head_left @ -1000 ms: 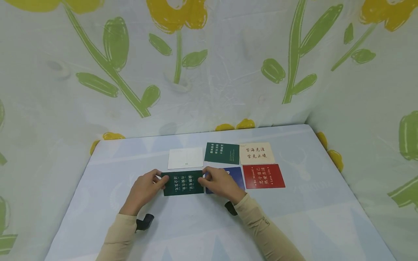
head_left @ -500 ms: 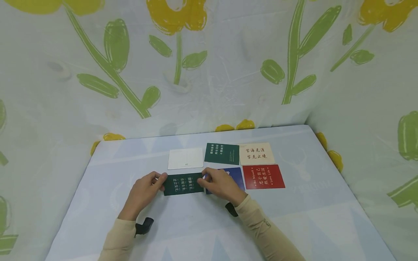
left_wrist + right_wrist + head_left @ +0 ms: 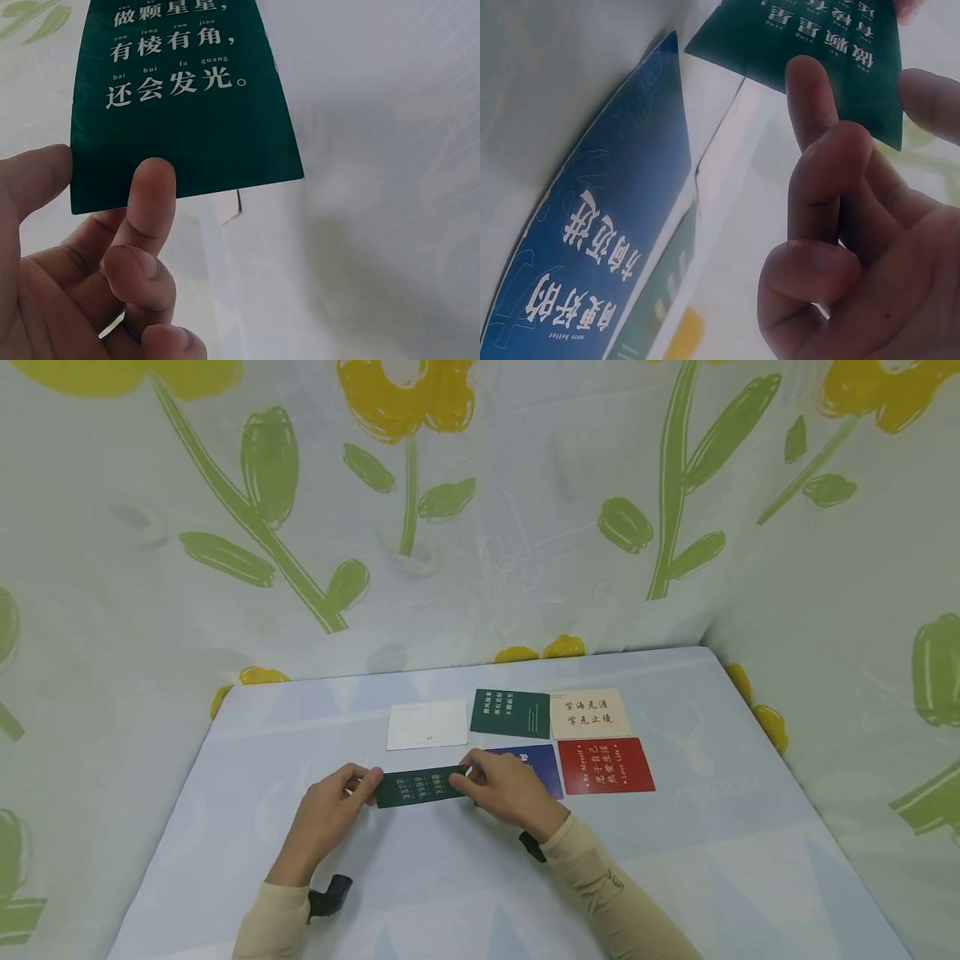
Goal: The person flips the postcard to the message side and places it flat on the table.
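A dark green postcard (image 3: 417,787) with white Chinese text is held tilted above the table between both hands. My left hand (image 3: 324,814) holds its left end, the thumb at the edge and a finger (image 3: 152,196) against its face in the left wrist view. At the other end my right hand (image 3: 510,789) pinches the corner between thumb and fingers. A blue postcard (image 3: 542,768) lies partly behind the right hand, and a white one (image 3: 427,725) lies beyond the held postcard.
Another green postcard (image 3: 510,713), a cream one (image 3: 591,713) and a red one (image 3: 606,766) lie flat on the pale blue table (image 3: 450,893). A flower-printed curtain (image 3: 525,527) rises behind and beside the table.
The held green postcard has tilted, so its face looks narrower. The left thumb has slid from its face to its left edge. The postcards on the table have stayed put.
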Tool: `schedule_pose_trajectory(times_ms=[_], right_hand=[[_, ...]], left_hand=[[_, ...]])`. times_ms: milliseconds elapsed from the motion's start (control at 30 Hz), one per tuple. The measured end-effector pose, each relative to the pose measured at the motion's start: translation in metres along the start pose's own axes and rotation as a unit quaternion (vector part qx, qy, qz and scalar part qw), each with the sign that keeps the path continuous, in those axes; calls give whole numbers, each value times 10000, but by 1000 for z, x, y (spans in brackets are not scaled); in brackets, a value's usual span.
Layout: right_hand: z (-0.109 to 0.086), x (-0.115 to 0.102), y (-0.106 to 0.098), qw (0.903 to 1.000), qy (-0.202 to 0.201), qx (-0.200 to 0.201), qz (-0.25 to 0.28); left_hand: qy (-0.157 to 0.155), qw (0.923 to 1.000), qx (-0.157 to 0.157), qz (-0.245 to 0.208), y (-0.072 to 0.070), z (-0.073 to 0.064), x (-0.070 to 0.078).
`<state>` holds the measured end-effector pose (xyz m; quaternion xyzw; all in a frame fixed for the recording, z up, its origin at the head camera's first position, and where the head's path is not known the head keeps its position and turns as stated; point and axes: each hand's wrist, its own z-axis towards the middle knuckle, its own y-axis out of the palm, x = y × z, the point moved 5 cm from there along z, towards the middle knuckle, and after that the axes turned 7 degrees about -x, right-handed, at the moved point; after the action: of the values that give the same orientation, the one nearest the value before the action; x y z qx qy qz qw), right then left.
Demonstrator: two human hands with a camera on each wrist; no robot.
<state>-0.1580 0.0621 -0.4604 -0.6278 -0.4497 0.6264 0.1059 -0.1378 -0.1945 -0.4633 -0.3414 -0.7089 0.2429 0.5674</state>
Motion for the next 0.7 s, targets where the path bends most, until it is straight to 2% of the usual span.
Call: schedule_pose_trajectory(times_ms=[300, 533, 700], right_hand=[[-7, -5, -2, 9996, -223, 101, -102], [-7, -2, -2, 9990, -407, 117, 169], [-8, -1, -1, 9984, -519, 121, 169]], left_hand=[[183, 9998, 84, -5, 0, -4, 2], [315, 9995, 90, 40, -2, -6, 3], [360, 9992, 130, 62, -1, -8, 4]])
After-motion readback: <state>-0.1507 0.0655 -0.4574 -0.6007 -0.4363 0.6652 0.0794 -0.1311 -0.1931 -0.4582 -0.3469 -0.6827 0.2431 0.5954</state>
